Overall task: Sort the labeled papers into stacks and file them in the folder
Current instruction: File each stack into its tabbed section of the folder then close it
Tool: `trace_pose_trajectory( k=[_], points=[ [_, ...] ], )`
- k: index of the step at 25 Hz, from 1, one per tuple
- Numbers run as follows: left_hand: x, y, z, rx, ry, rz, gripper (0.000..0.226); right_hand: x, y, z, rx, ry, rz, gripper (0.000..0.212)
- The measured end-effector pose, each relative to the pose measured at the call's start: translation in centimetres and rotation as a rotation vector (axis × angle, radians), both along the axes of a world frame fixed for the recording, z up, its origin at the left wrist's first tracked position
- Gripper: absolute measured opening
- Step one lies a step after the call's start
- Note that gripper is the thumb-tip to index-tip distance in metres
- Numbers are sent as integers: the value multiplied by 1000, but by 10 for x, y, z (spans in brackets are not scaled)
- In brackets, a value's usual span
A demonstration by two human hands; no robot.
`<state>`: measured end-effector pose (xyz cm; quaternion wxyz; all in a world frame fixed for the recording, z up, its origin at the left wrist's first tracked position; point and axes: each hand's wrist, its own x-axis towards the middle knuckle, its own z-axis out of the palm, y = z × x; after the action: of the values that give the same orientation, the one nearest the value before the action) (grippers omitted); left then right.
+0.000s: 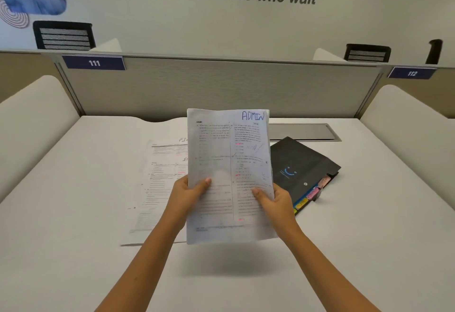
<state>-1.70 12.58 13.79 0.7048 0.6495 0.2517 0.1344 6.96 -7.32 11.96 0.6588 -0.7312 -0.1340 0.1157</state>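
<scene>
White paper filled the middle of the view: a sheet (229,164) marked "ADMIN" in blue ink at its top right corner was held upright above the counter (73,213), printed side toward the camera. Both hands were clamped on it, the left hand (189,193) gripping its left edge with the thumb laid across the front, the right hand (275,201) gripping its right edge the same way, the two hands apart with the page between them. Pink highlighter marks showed on the right column of print. Behind the sheet, to the left, a stack of printed papers (160,183) lay flat on the counter, partly hidden, its handwritten labels cut off by the held page. To the right, near the far side, a black folder (300,164) lay closed and angled, with coloured tabs (312,193) in pink, yellow and blue poking out along its near right edge. Past it a grey partition (221,85) carried a blue tag reading 111 (94,63) on the left and 112 (411,73) on the right
</scene>
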Motion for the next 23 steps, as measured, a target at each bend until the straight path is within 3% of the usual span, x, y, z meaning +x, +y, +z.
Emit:
trace_pose_trajectory(
  k=[5,8,11,16,20,23],
  points=[
    [48,-46,-6,-28,-21,36,16,60,-61,-1,-53,-23,-144,8],
    [79,-83,-19,64,30,56,16,111,-112,-12,-92,-12,-331,14],
    [109,-124,-43,412,77,-41,13,162,-169,-25,-130,-3,-529,23],
    [160,-183,-65,1065,305,-377,63,219,-263,-53,-261,84,-770,31],
    [190,-211,-78,1342,535,-480,75,225,-315,-81,-394,128,-843,34],
    [205,-214,-80,1443,522,-454,56,224,-333,-92,-446,159,-827,34]
  ],
)
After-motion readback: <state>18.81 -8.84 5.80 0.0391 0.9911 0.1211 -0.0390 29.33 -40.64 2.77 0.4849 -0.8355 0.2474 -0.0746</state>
